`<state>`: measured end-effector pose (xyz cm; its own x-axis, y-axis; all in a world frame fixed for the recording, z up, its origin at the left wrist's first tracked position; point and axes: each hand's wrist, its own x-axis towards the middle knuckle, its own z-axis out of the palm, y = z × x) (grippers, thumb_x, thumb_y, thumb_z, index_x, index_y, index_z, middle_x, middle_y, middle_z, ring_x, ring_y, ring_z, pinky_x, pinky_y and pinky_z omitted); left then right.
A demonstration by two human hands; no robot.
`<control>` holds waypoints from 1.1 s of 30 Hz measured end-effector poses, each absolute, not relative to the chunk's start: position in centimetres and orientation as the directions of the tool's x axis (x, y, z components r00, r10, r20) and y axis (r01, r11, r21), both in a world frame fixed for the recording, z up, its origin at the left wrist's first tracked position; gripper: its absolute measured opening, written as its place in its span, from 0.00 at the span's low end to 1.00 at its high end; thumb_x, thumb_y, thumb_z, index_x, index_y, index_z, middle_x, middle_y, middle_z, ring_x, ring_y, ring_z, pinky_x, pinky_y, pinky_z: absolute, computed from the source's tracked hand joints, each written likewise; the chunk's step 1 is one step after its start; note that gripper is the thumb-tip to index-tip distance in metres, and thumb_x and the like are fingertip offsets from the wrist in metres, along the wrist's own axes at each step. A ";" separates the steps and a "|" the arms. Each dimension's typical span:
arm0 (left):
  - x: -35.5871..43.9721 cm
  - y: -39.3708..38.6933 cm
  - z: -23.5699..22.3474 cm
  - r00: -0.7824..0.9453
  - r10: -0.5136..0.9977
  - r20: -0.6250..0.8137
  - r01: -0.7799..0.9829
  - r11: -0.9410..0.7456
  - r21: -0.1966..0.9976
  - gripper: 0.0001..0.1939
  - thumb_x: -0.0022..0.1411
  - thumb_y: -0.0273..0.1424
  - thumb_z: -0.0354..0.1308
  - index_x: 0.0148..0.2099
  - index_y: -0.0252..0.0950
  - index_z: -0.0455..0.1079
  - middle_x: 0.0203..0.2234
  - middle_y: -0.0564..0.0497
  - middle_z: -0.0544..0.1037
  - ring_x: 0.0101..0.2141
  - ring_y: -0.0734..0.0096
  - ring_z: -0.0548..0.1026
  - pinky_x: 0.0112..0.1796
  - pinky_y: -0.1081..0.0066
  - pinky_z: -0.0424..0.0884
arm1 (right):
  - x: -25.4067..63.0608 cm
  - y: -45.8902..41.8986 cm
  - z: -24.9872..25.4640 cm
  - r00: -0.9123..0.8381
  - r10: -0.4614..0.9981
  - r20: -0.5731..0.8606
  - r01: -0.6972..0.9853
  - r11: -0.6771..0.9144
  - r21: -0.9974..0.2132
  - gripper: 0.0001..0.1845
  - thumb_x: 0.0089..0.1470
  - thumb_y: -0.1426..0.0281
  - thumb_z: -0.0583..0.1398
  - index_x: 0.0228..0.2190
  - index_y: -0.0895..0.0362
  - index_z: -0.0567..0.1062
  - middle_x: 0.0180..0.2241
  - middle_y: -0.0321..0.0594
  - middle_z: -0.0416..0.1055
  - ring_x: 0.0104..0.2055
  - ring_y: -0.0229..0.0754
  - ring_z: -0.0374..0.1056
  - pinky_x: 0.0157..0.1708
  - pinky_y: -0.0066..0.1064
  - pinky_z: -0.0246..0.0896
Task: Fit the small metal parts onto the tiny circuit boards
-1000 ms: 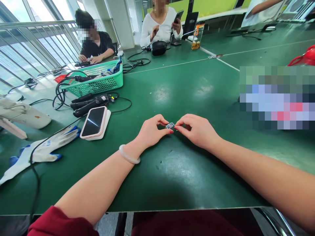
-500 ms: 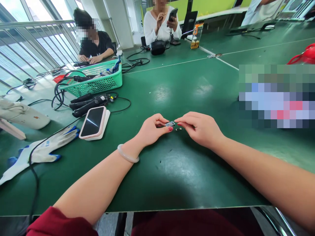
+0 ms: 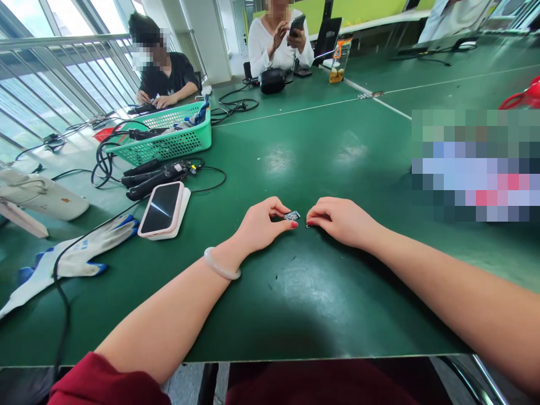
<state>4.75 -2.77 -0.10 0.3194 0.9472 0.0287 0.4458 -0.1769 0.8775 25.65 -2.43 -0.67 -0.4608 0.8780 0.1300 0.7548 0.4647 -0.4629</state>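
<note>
My left hand [image 3: 268, 222] pinches a small circuit board [image 3: 292, 215] between thumb and fingers, just above the green table [image 3: 346, 304]. A pale bangle [image 3: 221, 265] circles the left wrist. Just to the right, the closed fingertips of my right hand [image 3: 337, 219] are on a small dark rectangular piece with a light edge [image 3: 308, 225] at table level. Most of that piece is hidden under the fingers. A narrow gap separates the two hands.
Left of my hands lie a phone [image 3: 162, 208] on a white block, black corded tools [image 3: 154, 179] and a white-blue glove [image 3: 80, 247]. Behind them stands a green basket [image 3: 169, 140] with cables. Two people sit across the table; a blurred-out patch covers the right side.
My right hand has moved slightly down, away from the circuit board, and its fingers now cover the small rectangular piece that lay on the table. The left hand keeps the board.
</note>
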 end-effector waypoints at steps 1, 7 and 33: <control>4.7 -2.8 -0.1 0.319 0.947 0.028 0.446 -0.176 0.878 0.13 0.48 0.35 0.66 0.34 0.35 0.68 0.33 0.49 0.79 0.36 0.68 0.76 0.40 0.66 0.69 | 25.6 -2.4 -0.6 -0.457 0.880 0.130 0.755 0.461 -0.466 0.09 0.56 0.69 0.57 0.28 0.53 0.77 0.31 0.36 0.73 0.33 0.38 0.68 0.35 0.30 0.60; 4.8 -2.8 0.0 0.323 0.946 0.019 0.451 -0.172 0.876 0.13 0.48 0.35 0.66 0.34 0.35 0.68 0.32 0.50 0.79 0.35 0.69 0.76 0.40 0.66 0.69 | 25.4 -3.1 0.0 -0.487 0.870 0.081 0.769 0.470 -0.433 0.11 0.56 0.62 0.58 0.28 0.53 0.76 0.30 0.36 0.73 0.31 0.39 0.67 0.30 0.30 0.58; 5.0 -3.1 -0.2 0.368 0.929 0.034 0.476 -0.220 0.851 0.15 0.45 0.34 0.69 0.31 0.35 0.67 0.30 0.52 0.79 0.35 0.69 0.76 0.38 0.68 0.69 | 24.3 -4.1 0.2 -0.394 0.849 0.352 0.729 0.522 -0.442 0.08 0.55 0.73 0.57 0.28 0.55 0.75 0.31 0.37 0.74 0.34 0.39 0.68 0.34 0.31 0.61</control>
